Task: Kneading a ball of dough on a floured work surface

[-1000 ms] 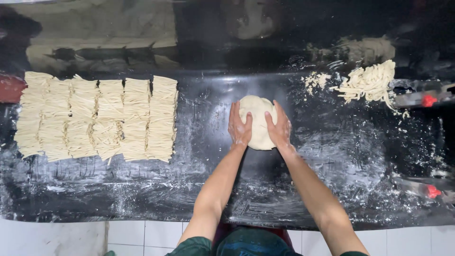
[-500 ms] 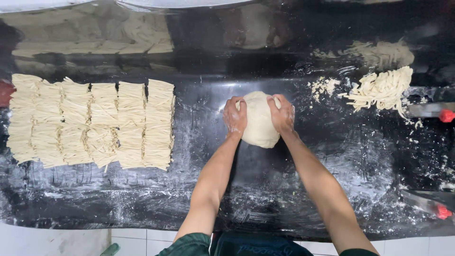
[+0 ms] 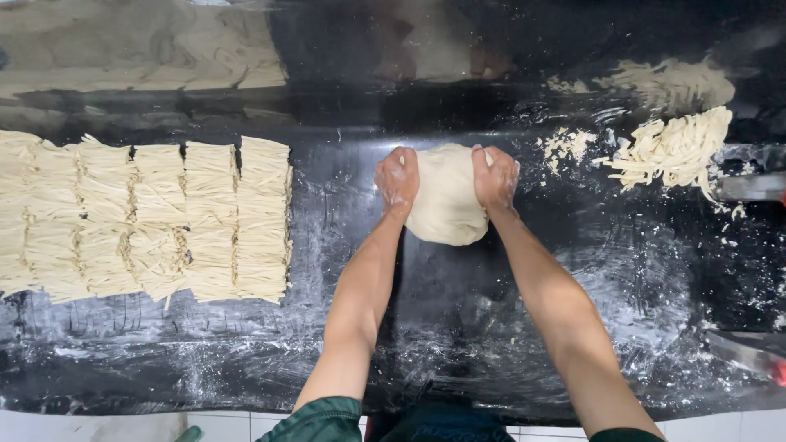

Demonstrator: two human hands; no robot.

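Noodles: neat rows of cut noodles [image 3: 147, 217] lie at the left of the black, floury tabletop [image 3: 246, 360].
Left hand [image 3: 398, 178]: its grip presses the dough's left side.
Dough [image 3: 446, 196]: a smooth, pale lump in the middle, being kneaded; a firm push seems needed next.
Right hand [image 3: 494, 177]: its grip presses the right side.
Scraps [image 3: 671, 147]: loose strands at the far right.

Noted a noodle-making kitchen: flour-dusted black worktop [image 3: 246, 360], rows of cut noodle bundles [image 3: 147, 217], loose noodle heap [image 3: 671, 147], white tiled front [image 3: 98, 426] below.
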